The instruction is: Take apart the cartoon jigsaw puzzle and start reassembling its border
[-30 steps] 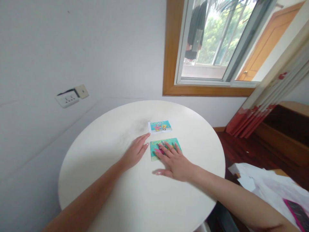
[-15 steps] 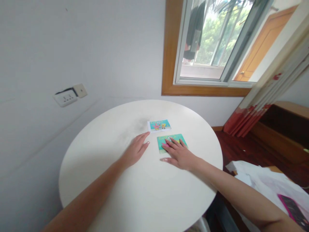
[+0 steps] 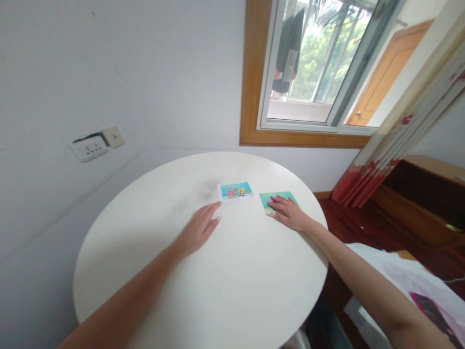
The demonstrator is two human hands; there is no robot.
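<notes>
Now, from the left of the frame: a white wall socket (image 3: 89, 147) sits on the grey wall above the round white table (image 3: 145, 271). My left hand (image 3: 198, 229) lies palm down on the tabletop, fingers straight and close together, clamped on nothing. Its fingertips stop just short of the cartoon card stack (image 3: 235, 191), near it but not touching.

That stack, with a pink and a yellow figure on its top face, sits where it sat a second ago, close to the middle of the table's far half.

The change is to its right. The teal card (image 3: 267, 196), which lay just in front of the stack a second ago, is now well off to the stack's right and near the table's right rim. Bare tabletop shows between the two. My right hand (image 3: 290, 213) lies flat on it, fingers stretched out and slightly apart. They press down on the card's face rather than pinching it, and they cover most of it, so its picture cannot be read. As I judge it, the card has been slid across the surface under my palm, not lifted, and it is now set apart from the stack.

Farther right are the wood-framed window (image 3: 250, 97), a red-and-cream curtain (image 3: 392, 145) and a dark wooden cabinet (image 3: 421, 194).
</notes>
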